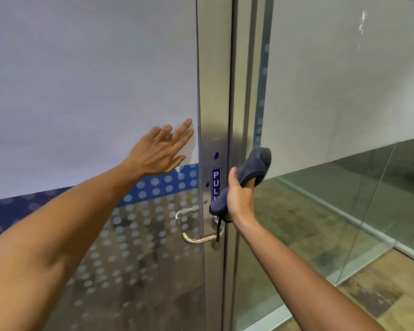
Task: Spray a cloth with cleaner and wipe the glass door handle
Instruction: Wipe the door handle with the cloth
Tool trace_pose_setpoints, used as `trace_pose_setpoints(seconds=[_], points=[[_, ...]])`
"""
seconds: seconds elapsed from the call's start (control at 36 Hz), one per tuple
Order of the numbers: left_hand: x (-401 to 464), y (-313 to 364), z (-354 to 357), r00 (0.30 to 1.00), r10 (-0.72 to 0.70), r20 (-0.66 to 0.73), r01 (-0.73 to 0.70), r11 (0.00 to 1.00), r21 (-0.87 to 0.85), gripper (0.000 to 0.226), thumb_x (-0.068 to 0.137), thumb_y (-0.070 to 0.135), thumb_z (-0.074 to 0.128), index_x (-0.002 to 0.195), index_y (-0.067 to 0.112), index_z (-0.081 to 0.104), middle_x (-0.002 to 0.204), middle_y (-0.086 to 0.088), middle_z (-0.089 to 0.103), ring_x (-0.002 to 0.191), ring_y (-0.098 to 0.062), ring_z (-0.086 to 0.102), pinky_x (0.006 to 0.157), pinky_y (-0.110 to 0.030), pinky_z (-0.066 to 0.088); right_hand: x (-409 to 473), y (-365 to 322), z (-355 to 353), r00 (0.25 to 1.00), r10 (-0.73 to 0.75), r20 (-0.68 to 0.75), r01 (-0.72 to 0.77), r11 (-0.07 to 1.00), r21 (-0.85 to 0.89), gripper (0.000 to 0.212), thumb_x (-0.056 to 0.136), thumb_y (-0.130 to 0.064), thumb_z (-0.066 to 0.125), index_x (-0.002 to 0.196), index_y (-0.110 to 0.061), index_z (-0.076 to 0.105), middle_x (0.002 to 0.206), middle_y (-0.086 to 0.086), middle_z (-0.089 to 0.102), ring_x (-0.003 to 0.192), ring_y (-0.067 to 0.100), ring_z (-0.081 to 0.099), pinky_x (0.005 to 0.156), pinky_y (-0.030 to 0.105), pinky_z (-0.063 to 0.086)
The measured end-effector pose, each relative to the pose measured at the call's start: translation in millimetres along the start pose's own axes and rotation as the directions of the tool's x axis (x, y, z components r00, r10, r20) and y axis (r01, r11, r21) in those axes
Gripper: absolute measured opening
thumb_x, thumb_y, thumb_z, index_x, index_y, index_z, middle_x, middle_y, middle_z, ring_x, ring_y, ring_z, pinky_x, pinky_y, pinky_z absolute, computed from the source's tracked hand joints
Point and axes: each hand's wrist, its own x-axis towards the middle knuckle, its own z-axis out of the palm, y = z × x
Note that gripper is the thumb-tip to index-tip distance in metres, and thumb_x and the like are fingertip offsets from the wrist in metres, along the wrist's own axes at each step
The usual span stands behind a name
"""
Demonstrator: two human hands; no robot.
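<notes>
My right hand (239, 197) grips a folded dark grey cloth (256, 168) with a green edge and a dangling black loop, held in front of the metal door frame (213, 91) just above the handle. The silver lever handle (200, 238) juts left from the frame below the cloth, and the loop hangs over its base. A second lever (183, 212) shows through the glass behind it. My left hand (161, 149) is spread flat against the frosted glass door (81, 91), left of the frame and above the handle. No spray bottle is in view.
A blue "PULL" sticker (216, 179) sits on the frame, partly covered by the cloth. A blue dotted band (153, 187) crosses the door glass. To the right stands a fixed glass panel (344, 91) with wood-look floor (380, 295) beneath.
</notes>
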Motion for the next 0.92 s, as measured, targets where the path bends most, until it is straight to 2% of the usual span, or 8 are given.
trace_pose_setpoints(seconds=[0.06, 0.11, 0.19, 0.28, 0.33, 0.44, 0.56, 0.92], points=[[-0.1, 1.5, 4.3, 1.000, 0.009, -0.007, -0.009, 0.999, 0.047, 0.075, 0.104, 0.055, 0.016, 0.164, 0.010, 0.009, 0.174, -0.010, 0.004, 0.110, -0.030, 0.037, 0.083, -0.038, 0.039, 2.5, -0.1, 8.2, 0.999, -0.009, 0.043, 0.013, 0.997, -0.081, 0.069, 0.095, -0.067, 0.042, 0.134, -0.010, 0.051, 0.109, -0.001, 0.057, 0.100, 0.016, 0.054, 0.096, 0.030, 0.034], [-0.1, 2.4, 6.6, 1.000, 0.016, -0.013, -0.015, 0.997, 0.080, 0.076, 0.104, 0.055, 0.017, 0.164, 0.010, 0.006, 0.174, -0.010, 0.003, 0.115, -0.030, 0.035, 0.087, -0.037, 0.038, 7.9, 3.3, 15.2, 0.995, -0.051, 0.081, 0.062, 0.987, -0.150, 0.071, 0.094, -0.068, 0.042, 0.141, -0.014, 0.050, 0.133, 0.009, 0.059, 0.121, 0.024, 0.057, 0.109, 0.038, 0.039], [-0.6, 2.7, 8.3, 0.999, 0.031, -0.026, -0.028, 0.993, 0.112, 0.079, 0.102, 0.056, 0.017, 0.163, 0.008, 0.005, 0.173, -0.012, 0.005, 0.124, -0.031, 0.033, 0.093, -0.040, 0.034, 16.9, 14.3, 25.0, 0.960, -0.235, 0.153, 0.261, 0.949, -0.180, 0.082, 0.096, -0.060, 0.047, 0.161, -0.025, 0.011, 0.167, 0.002, 0.020, 0.151, 0.020, 0.024, 0.124, 0.041, 0.020], [0.6, 3.0, 8.0, 0.999, 0.036, -0.024, -0.033, 0.992, 0.122, 0.079, 0.102, 0.056, 0.012, 0.164, 0.008, 0.001, 0.173, -0.014, 0.002, 0.146, -0.035, 0.023, 0.106, -0.044, 0.026, 27.6, 23.5, 33.0, 0.845, -0.472, 0.253, 0.521, 0.834, -0.185, 0.090, 0.097, -0.041, 0.055, 0.151, -0.048, -0.016, 0.169, -0.004, -0.013, 0.155, 0.014, -0.003, 0.126, 0.038, 0.004], [2.4, 3.0, 6.5, 0.999, 0.026, -0.022, -0.024, 0.996, 0.090, 0.078, 0.102, 0.057, 0.007, 0.164, 0.011, -0.001, 0.173, -0.014, -0.002, 0.157, -0.037, 0.009, 0.122, -0.049, 0.012, 40.9, 32.4, 38.4, 0.784, -0.533, 0.319, 0.618, 0.723, -0.310, 0.102, 0.093, -0.029, 0.063, 0.149, -0.042, -0.022, 0.165, 0.002, -0.020, 0.155, 0.024, -0.013, 0.126, 0.051, -0.001], [5.7, 1.1, 6.4, 0.999, 0.021, -0.039, -0.019, 0.999, 0.050, 0.077, 0.102, 0.057, 0.004, 0.165, 0.013, 0.000, 0.173, -0.014, -0.006, 0.159, -0.037, -0.004, 0.127, -0.054, -0.011, 60.7, 49.4, 47.8, 0.724, -0.577, 0.378, 0.626, 0.320, -0.711, 0.105, 0.085, -0.063, 0.047, 0.158, -0.015, -0.011, 0.166, 0.024, -0.004, 0.153, 0.042, -0.006, 0.123, 0.061, 0.002], [6.8, 0.6, 10.3, 0.999, 0.019, -0.042, -0.019, 1.000, 0.000, 0.077, 0.102, 0.058, 0.006, 0.165, 0.013, 0.003, 0.173, -0.014, -0.005, 0.159, -0.036, -0.007, 0.127, -0.055, -0.008, 78.6, 62.4, 47.6, 0.674, -0.587, 0.447, 0.599, 0.081, -0.796, 0.124, 0.077, -0.081, 0.050, 0.158, -0.011, -0.012, 0.164, 0.030, 0.002, 0.151, 0.049, 0.002, 0.121, 0.065, 0.008], [8.0, 2.4, 10.9, 0.999, 0.019, -0.026, -0.019, 1.000, 0.007, 0.078, 0.101, 0.058, 0.010, 0.165, 0.015, -0.001, 0.173, -0.014, -0.005, 0.159, -0.036, -0.004, 0.127, -0.055, -0.007, 92.9, 121.7, 20.0, 0.544, -0.513, 0.664, 0.738, -0.085, -0.670, 0.118, 0.079, -0.070, 0.051, 0.157, -0.010, -0.014, 0.160, 0.031, 0.001, 0.147, 0.049, 0.008, 0.115, 0.068, 0.006]])
